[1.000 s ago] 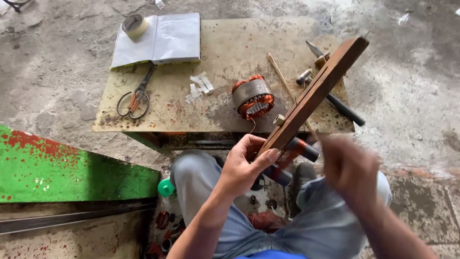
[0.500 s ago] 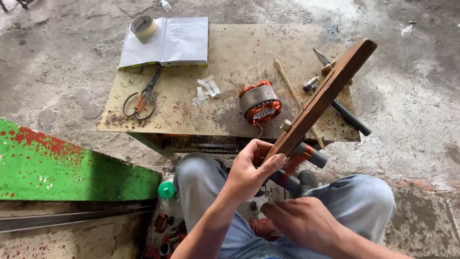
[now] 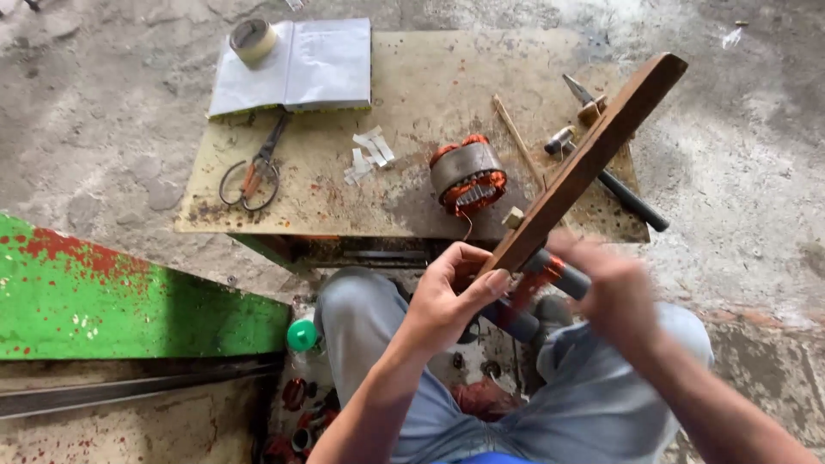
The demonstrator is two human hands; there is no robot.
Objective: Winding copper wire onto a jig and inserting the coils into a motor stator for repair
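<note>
My left hand (image 3: 447, 301) grips the near end of a long brown wooden bar (image 3: 593, 159) that slants up to the right over the table. Two grey cylinders with orange wire between them (image 3: 550, 279) sit at the bar's lower end. My right hand (image 3: 614, 288) is blurred with motion just right of those cylinders, fingers curled at the wire; what it holds is unclear. A grey motor stator with orange windings (image 3: 468, 176) stands on the low table (image 3: 412, 86) just beyond my hands.
On the table lie scissors (image 3: 253, 167), an open notebook (image 3: 296, 64) with a tape roll (image 3: 253, 39), paper scraps (image 3: 369, 155), a thin stick (image 3: 520, 142) and a hammer (image 3: 614, 185). A green painted surface (image 3: 129, 301) is at left. My knees are under the table edge.
My right hand dropped to my lap, then came back up to the cylinders at the bar's lower end. The left hand and bar stayed nearly still.
</note>
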